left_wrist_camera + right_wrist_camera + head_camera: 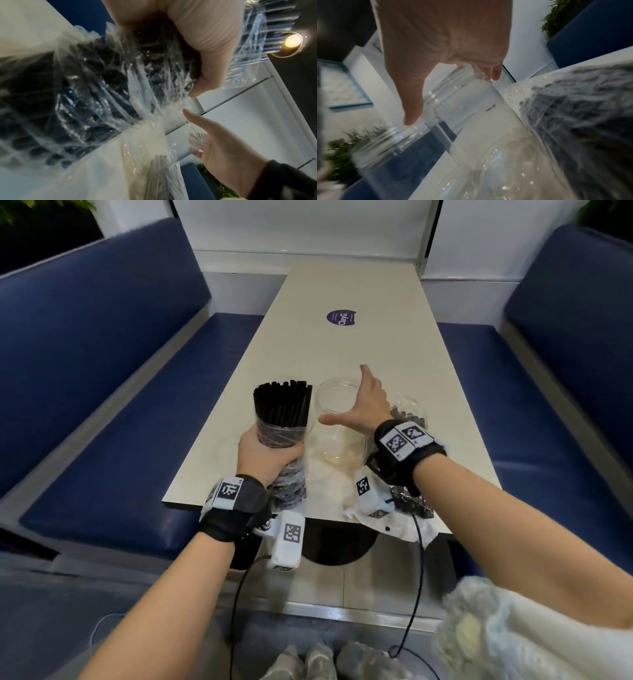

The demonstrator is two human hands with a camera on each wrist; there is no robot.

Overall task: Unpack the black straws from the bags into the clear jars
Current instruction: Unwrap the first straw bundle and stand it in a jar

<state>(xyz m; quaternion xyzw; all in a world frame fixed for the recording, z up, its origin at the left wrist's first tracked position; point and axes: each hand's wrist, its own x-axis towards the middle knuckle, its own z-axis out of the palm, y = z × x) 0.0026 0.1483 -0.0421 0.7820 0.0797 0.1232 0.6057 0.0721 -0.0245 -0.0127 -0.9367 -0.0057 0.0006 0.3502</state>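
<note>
Your left hand [265,455] clenches the bagged straws [282,405] upright, right hand [363,405] spread open over the jar [337,419]; bump it and it tips.

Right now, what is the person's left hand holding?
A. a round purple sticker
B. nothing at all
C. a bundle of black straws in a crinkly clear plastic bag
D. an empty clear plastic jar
C: the left hand grips the bundle of black straws in a crinkly clear plastic bag, standing it upright on the pale table, while the right hand reaches open over the empty clear plastic jar.
</note>
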